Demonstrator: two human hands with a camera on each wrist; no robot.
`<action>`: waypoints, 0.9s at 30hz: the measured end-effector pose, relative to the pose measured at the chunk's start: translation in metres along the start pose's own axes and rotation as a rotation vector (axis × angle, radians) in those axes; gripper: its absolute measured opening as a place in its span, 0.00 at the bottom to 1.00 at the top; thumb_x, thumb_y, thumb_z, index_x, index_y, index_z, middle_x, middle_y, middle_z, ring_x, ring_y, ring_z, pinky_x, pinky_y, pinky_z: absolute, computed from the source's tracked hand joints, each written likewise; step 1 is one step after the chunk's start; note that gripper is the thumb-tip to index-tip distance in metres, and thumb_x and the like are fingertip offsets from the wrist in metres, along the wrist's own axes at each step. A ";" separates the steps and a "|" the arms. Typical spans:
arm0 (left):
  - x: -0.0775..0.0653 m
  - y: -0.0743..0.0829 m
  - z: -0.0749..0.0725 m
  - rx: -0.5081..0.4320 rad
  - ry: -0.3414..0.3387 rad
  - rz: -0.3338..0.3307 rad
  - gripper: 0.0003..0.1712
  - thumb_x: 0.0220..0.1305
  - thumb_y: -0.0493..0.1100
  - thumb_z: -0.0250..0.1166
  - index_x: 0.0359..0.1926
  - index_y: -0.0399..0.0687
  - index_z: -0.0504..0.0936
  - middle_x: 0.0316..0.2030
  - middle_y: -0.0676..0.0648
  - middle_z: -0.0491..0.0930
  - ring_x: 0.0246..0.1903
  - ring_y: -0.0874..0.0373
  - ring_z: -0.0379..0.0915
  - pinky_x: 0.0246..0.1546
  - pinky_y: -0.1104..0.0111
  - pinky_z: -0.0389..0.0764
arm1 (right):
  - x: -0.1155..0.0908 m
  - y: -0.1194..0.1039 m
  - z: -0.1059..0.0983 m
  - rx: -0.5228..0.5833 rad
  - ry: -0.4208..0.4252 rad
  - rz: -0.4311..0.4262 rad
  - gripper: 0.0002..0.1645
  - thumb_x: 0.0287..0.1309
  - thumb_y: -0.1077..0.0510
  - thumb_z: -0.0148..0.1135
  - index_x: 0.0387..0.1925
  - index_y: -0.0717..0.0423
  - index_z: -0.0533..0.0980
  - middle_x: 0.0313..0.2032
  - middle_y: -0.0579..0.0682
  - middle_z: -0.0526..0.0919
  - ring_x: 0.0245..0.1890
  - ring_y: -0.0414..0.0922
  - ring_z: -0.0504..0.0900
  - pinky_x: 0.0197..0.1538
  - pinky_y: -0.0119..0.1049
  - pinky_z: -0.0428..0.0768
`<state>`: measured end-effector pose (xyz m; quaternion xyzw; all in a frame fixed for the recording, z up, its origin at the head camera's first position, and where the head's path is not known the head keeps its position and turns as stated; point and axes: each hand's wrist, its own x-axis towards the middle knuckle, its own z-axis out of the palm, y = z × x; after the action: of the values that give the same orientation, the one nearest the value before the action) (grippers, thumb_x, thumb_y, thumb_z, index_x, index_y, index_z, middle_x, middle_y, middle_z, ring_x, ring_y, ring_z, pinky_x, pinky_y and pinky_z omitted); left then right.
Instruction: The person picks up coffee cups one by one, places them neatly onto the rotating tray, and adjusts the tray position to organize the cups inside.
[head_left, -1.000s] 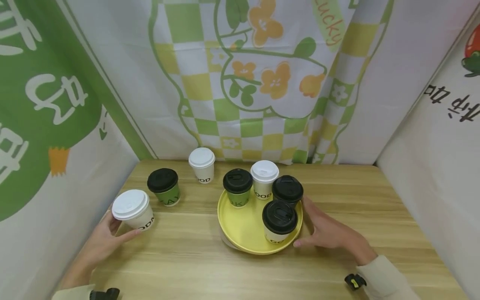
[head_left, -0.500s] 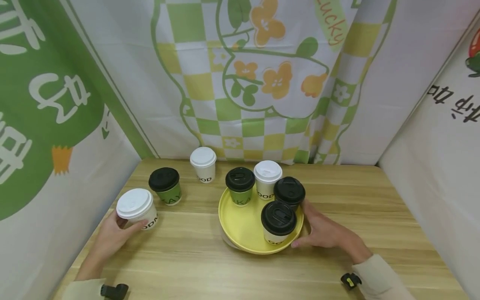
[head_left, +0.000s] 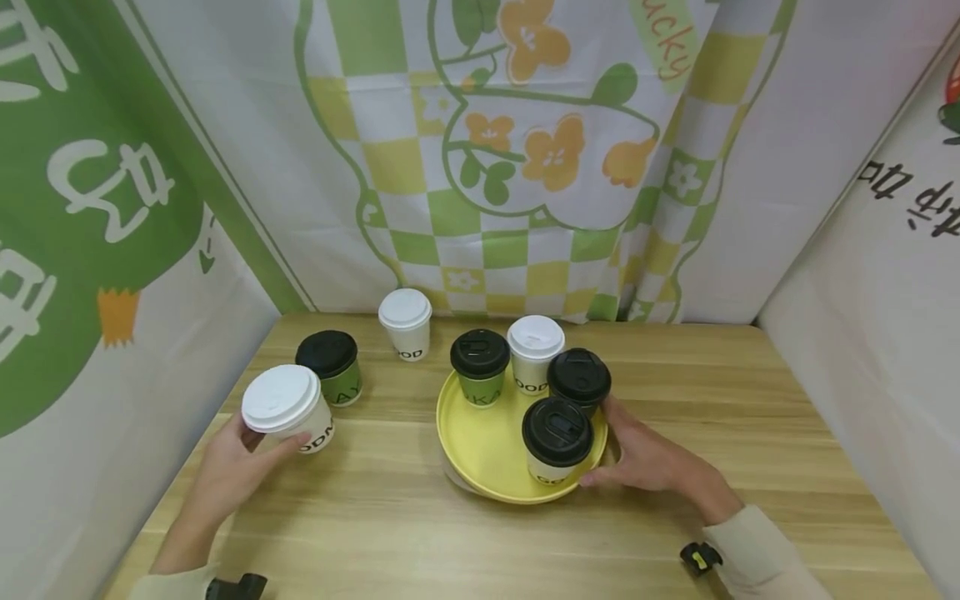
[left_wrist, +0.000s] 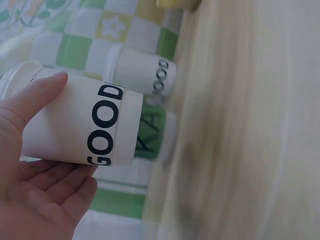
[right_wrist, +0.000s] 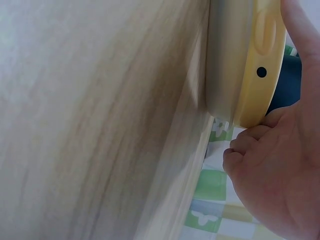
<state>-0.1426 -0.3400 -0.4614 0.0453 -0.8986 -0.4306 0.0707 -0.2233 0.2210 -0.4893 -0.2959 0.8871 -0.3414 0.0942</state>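
My left hand [head_left: 231, 468] grips a white paper cup [head_left: 282, 402] with a white lid and dark lettering. In the left wrist view the cup's base is off the wooden table, thumb on one side and fingers on the other. My right hand [head_left: 656, 457] holds the right rim of a round yellow tray [head_left: 480, 454], thumb toward the front and fingers toward the back. On the tray stand a green cup [head_left: 482, 387] with a black lid, a white-lidded cup [head_left: 534, 362], a black-lidded cup [head_left: 579, 379] behind my fingers' side, and a white cup [head_left: 557, 442] with a black lid.
Behind the held cup stands a green cup [head_left: 341, 382] with a black lid. A white-lidded cup [head_left: 408, 332] stands near the back edge of the wooden table [head_left: 420, 533]. Printed cloth walls [head_left: 480, 250] close off the back and both sides.
My left hand has moved right and slightly up with the white cup, which now partly covers the green cup behind it. The right hand and tray stay almost the same.
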 end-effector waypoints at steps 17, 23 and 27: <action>0.005 0.086 0.057 -0.112 -0.067 0.218 0.48 0.57 0.45 0.82 0.74 0.38 0.70 0.66 0.39 0.81 0.66 0.43 0.78 0.69 0.51 0.79 | 0.000 0.000 0.002 -0.010 0.009 -0.016 0.89 0.46 0.31 0.82 0.85 0.44 0.26 0.85 0.62 0.39 0.85 0.61 0.47 0.82 0.62 0.53; 0.009 0.099 0.083 -0.168 -0.148 0.247 0.52 0.55 0.47 0.84 0.76 0.40 0.69 0.67 0.38 0.80 0.68 0.40 0.77 0.70 0.41 0.76 | 0.000 0.001 0.002 -0.011 0.006 -0.005 0.90 0.44 0.31 0.83 0.85 0.41 0.25 0.86 0.59 0.39 0.85 0.58 0.47 0.82 0.60 0.52; 0.011 0.108 0.100 -0.191 -0.191 0.248 0.52 0.53 0.48 0.85 0.75 0.41 0.71 0.66 0.39 0.81 0.68 0.40 0.77 0.72 0.42 0.75 | 0.000 0.001 0.002 -0.006 0.008 -0.014 0.90 0.43 0.31 0.84 0.85 0.40 0.25 0.86 0.58 0.39 0.85 0.57 0.47 0.82 0.59 0.53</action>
<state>-0.1725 -0.1977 -0.4384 -0.1137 -0.8549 -0.5045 0.0416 -0.2233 0.2203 -0.4913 -0.3012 0.8864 -0.3405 0.0871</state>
